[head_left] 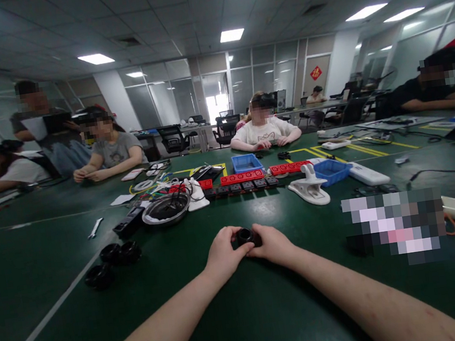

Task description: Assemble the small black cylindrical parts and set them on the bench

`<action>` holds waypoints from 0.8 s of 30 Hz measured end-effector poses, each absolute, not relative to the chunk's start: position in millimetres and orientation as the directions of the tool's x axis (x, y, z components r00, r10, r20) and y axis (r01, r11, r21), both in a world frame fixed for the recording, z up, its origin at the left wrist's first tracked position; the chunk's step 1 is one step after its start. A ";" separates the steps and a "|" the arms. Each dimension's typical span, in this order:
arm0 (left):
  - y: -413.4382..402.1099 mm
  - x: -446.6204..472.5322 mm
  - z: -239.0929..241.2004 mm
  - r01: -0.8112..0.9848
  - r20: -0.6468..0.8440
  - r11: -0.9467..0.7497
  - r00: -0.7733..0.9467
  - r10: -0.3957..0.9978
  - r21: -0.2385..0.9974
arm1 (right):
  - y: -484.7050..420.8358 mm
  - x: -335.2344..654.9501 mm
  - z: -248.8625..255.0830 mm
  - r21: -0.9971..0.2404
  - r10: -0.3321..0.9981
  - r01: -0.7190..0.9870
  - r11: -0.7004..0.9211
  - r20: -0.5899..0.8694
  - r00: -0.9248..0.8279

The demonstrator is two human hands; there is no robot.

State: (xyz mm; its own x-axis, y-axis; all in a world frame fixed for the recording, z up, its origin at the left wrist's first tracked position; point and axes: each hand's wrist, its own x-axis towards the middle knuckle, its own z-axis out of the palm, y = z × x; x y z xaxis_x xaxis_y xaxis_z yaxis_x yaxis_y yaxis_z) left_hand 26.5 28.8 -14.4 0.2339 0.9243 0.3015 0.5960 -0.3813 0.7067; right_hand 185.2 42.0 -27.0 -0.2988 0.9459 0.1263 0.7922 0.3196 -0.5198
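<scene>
Forearms (171, 328), left hand (223, 253), right hand (273, 244), both gripping 1 black ring (241, 237)

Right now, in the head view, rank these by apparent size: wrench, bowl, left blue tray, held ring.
1. Bowl
2. Left blue tray
3. Wrench and held ring: unsure; the ring is partly hidden.

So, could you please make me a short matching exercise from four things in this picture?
Things:
1. left hand
2. wrench
3. strips in a row
4. metal bowl

Descriptions:
A. red
B. has dark things inside
C. lies furthest left of the four
D. has its fingers on a round black part

Right pairs: 1-D, 2-C, 3-A, 4-B
</scene>
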 end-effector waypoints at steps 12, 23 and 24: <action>36.7 16.6 -13.0 0.516 0.256 -0.467 0.429 0.866 0.718 | 42.0 196.6 -14.1 -0.634 0.842 0.610 0.474 0.124 -0.525; 34.7 20.4 -14.0 0.522 0.264 -0.451 0.395 0.880 0.724 | 47.4 195.9 -21.4 -0.717 0.886 0.610 0.338 0.024 -0.464; 33.3 22.1 -14.2 0.531 0.273 -0.437 0.360 0.892 0.726 | 45.2 193.1 -21.7 -0.679 0.907 0.658 0.326 0.029 -0.420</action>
